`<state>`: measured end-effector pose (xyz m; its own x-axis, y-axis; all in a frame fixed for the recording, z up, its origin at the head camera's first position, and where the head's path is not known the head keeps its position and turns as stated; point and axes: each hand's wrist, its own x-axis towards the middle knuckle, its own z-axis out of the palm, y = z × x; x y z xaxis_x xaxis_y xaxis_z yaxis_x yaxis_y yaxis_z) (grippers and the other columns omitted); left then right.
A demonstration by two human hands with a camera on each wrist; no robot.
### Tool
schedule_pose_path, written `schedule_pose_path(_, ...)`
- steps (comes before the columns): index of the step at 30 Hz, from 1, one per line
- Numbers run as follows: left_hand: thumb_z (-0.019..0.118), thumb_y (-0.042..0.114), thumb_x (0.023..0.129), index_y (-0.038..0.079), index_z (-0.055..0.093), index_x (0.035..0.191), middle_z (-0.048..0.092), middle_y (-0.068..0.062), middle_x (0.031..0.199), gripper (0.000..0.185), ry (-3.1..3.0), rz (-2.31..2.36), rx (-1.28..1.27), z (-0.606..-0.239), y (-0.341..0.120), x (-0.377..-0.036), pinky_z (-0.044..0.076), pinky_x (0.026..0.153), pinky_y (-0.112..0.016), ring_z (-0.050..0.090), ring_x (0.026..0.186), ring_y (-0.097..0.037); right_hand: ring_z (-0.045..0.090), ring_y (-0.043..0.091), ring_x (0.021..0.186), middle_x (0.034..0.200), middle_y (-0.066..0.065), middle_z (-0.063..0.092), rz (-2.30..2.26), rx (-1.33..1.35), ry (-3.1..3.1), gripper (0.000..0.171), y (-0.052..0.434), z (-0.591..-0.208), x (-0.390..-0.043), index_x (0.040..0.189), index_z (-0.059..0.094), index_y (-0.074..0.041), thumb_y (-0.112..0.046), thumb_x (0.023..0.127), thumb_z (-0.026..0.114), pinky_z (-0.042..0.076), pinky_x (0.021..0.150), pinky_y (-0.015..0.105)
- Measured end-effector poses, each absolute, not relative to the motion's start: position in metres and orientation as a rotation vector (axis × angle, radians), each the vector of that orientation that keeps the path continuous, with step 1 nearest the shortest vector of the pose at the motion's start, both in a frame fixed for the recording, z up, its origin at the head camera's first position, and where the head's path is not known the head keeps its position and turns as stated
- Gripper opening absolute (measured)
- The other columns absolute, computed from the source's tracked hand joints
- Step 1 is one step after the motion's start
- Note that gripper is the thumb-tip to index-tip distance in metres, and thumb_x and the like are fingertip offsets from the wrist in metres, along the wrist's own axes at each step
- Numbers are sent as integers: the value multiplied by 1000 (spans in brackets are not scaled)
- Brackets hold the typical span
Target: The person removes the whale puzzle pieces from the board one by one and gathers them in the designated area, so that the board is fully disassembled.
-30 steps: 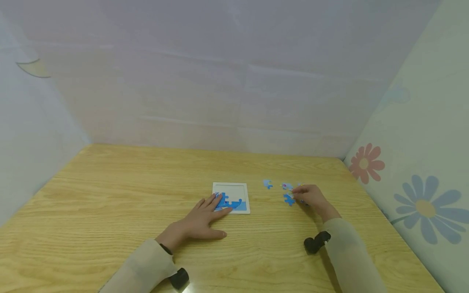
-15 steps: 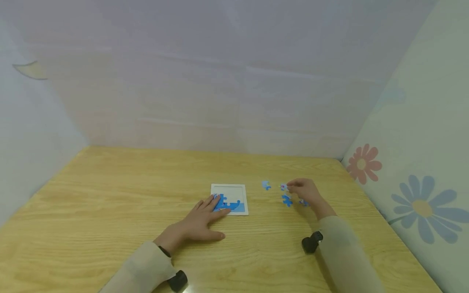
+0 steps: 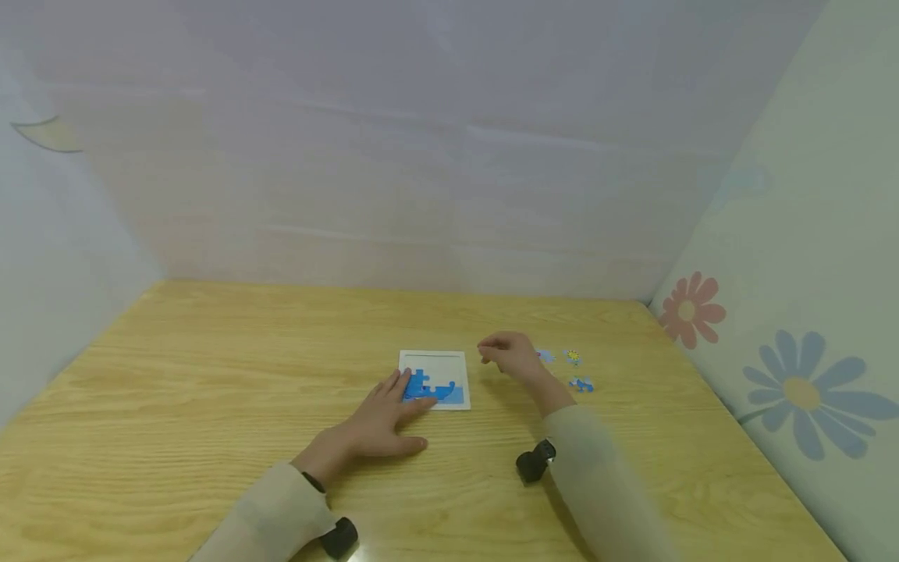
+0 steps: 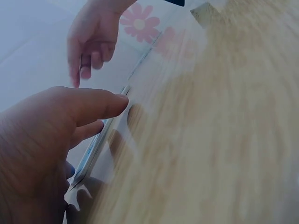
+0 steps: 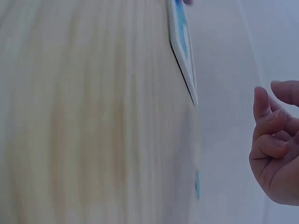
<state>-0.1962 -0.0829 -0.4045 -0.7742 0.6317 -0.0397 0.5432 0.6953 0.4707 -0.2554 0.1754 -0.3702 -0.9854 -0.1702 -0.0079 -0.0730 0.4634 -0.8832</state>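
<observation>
A white square puzzle frame (image 3: pixel 445 367) lies on the wooden table, with joined blue puzzle pieces (image 3: pixel 444 393) along its near side and left. My left hand (image 3: pixel 382 417) rests flat with fingers spread, its fingertips over the frame's left and near edges, covering part of the picture. Right of the frame, my right hand (image 3: pixel 511 357) hovers low. In the right wrist view its thumb and index fingertips stand apart with nothing between them, and the other fingers curl loosely. A small blue puzzle piece (image 5: pixel 197 185) lies on the table below that hand in the right wrist view.
Beyond my right hand lie loose puzzle pieces: a pale pink-and-blue one (image 3: pixel 545 356), one with a yellow flower (image 3: pixel 573 357) and a blue-and-white one (image 3: pixel 581 383). The right hand and forearm hide some table. Pale cloth walls (image 3: pixel 449 195) border the table.
My right hand has moved left from the loose pieces towards the frame, uncovering the yellow-flower piece and covering the spots of two others. My left hand has stayed on the frame.
</observation>
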Motion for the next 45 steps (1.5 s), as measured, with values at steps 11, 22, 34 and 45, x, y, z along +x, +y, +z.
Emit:
schedule_pose_path(11,58,43,87,25,40,142,-2,-27,154,61,2684,676,840,-402,-83,-192,1,113,-58,-6,143,-40,60,21,84,95,14,68,-1537,-269,2522,25,122,-377,-260,106,66,3,-15,92,56,47,70,25)
schedule_pose_path(22,56,47,88,26,39,143,-3,-28,153,62,2703,637,866,-406,-82,-193,0,113,-59,-7,143,-41,49,13,70,85,3,62,-1508,-252,2415,26,107,-393,-261,107,68,0,-17,91,58,42,63,22)
schedule_pose_path(34,54,48,90,24,38,144,-1,-27,154,61,2693,629,889,-401,-84,-189,2,114,-58,-5,143,-40,57,17,91,114,11,64,-1433,-355,2471,26,103,-406,-260,111,67,-3,-13,89,57,49,85,34)
schedule_pose_path(45,53,49,90,19,35,145,6,-25,154,65,2719,553,937,-397,-96,-185,7,113,-59,2,143,-41,57,21,105,122,13,62,-1397,-396,2500,29,102,-408,-258,116,66,-4,-14,91,56,46,94,39)
